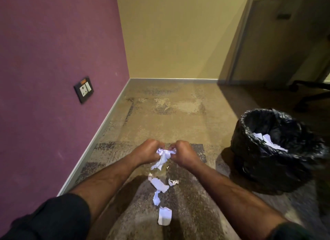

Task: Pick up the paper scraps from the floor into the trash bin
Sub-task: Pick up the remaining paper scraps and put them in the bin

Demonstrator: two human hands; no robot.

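Paper scraps: crumpled white paper wad [164, 154] being gripped between both hands.
Left hand [147, 152]: curling closed around wad.
Right hand [184, 153]: fisting closed on wad.

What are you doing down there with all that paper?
A person is tidying torn paper off the carpet. Both hands, the left hand and the right hand, are closed on one crumpled bunch of scraps held between them. More loose scraps lie on the floor nearer the person. The trash bin, lined with a black bag, stands to the right and already has some white paper in it.
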